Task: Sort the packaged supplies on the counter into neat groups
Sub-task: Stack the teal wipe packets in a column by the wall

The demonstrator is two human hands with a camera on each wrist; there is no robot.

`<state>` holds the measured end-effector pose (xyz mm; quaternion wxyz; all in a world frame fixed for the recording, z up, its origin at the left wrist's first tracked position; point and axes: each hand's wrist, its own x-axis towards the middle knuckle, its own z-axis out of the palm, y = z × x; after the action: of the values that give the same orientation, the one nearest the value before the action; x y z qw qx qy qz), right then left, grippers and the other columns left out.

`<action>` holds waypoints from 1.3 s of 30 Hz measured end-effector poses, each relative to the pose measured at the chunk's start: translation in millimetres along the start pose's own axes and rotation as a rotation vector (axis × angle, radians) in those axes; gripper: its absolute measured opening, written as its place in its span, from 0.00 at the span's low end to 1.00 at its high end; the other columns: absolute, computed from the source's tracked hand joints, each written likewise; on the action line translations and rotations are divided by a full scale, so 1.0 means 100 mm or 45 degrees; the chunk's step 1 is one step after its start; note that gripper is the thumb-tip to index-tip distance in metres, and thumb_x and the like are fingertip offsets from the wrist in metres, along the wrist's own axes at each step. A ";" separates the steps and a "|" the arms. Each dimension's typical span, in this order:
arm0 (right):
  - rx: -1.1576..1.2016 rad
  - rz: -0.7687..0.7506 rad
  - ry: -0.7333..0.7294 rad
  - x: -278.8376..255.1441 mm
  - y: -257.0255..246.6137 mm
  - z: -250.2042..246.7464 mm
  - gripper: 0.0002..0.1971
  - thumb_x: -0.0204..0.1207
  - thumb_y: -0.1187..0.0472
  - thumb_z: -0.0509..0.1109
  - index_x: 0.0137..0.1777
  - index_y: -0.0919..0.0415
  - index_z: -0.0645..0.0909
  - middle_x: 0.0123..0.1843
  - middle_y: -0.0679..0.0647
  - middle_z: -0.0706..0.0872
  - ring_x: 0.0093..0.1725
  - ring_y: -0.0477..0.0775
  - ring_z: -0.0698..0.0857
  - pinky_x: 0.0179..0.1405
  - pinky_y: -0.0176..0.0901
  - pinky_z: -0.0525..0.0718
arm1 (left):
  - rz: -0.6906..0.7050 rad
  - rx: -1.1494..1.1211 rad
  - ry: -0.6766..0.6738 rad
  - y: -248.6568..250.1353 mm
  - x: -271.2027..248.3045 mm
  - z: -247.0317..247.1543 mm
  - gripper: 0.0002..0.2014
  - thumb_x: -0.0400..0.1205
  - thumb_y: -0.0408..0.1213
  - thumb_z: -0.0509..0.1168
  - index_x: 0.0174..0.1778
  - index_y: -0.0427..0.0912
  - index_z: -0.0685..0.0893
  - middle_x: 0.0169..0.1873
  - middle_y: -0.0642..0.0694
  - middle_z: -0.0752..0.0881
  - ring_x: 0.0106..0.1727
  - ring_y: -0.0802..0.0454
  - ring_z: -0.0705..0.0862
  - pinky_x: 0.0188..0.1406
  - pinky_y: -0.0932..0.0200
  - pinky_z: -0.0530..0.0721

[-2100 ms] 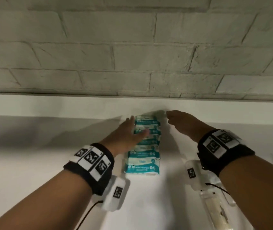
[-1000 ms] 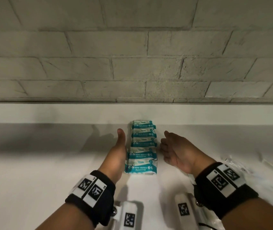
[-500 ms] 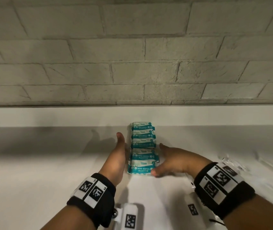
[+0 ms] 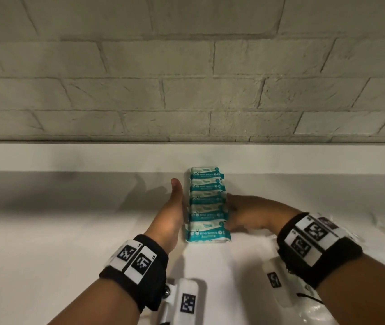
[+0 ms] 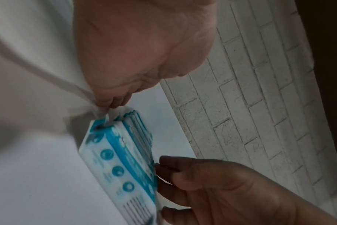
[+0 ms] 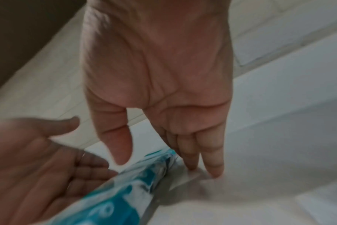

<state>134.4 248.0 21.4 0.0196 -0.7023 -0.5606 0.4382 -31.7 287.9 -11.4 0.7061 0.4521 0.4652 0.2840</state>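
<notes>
Several teal-and-white mini wipes packs (image 4: 206,205) lie overlapped in one straight row on the white counter (image 4: 46,231), running from near me to the back ledge. My left hand (image 4: 175,207) stands flat on its edge against the row's left side, thumb up. My right hand (image 4: 240,214) presses its straight fingers against the row's right side. In the left wrist view my left fingertips (image 5: 113,103) touch the packs (image 5: 121,152), with the right hand (image 5: 212,182) across from them. In the right wrist view, my right fingers (image 6: 202,159) point down beside a pack (image 6: 125,190).
Clear plastic packages (image 4: 313,310) lie on the counter at the lower right, under my right forearm, and more (image 4: 327,221) lie behind my right wrist. A white ledge (image 4: 69,158) and a grey brick wall (image 4: 186,90) bound the counter at the back.
Both hands have drawn back from the row's far end to its nearer half. The right hand has moved in from apart to press on the row's right side.
</notes>
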 end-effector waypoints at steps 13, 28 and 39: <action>0.453 -0.030 0.130 0.66 0.01 -0.34 0.22 0.78 0.78 0.60 0.73 0.72 0.70 0.70 0.70 0.78 0.72 0.67 0.75 0.75 0.61 0.71 | -0.048 0.150 -0.020 0.20 0.69 -0.04 0.42 0.74 0.76 0.41 0.51 0.48 0.89 0.52 0.41 0.91 0.56 0.45 0.89 0.69 0.44 0.78; -0.143 0.072 0.245 -0.56 0.58 -0.50 0.23 0.82 0.54 0.63 0.77 0.46 0.70 0.78 0.49 0.72 0.75 0.53 0.73 0.71 0.41 0.68 | 0.290 0.619 0.091 0.29 -0.16 0.06 0.23 0.84 0.46 0.62 0.77 0.48 0.72 0.75 0.51 0.74 0.68 0.56 0.75 0.66 0.61 0.71; -0.457 0.283 0.221 -2.29 1.68 0.20 0.18 0.79 0.49 0.67 0.69 0.43 0.78 0.72 0.42 0.78 0.69 0.46 0.77 0.67 0.39 0.72 | 0.405 1.557 -0.525 -0.32 -1.13 1.14 0.22 0.82 0.54 0.62 0.72 0.58 0.75 0.74 0.55 0.73 0.73 0.54 0.73 0.71 0.61 0.69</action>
<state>254.0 -7.7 57.3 -0.1059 -0.7871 -0.5449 0.2688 26.0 139.2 22.8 0.3462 0.8796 0.3255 -0.0227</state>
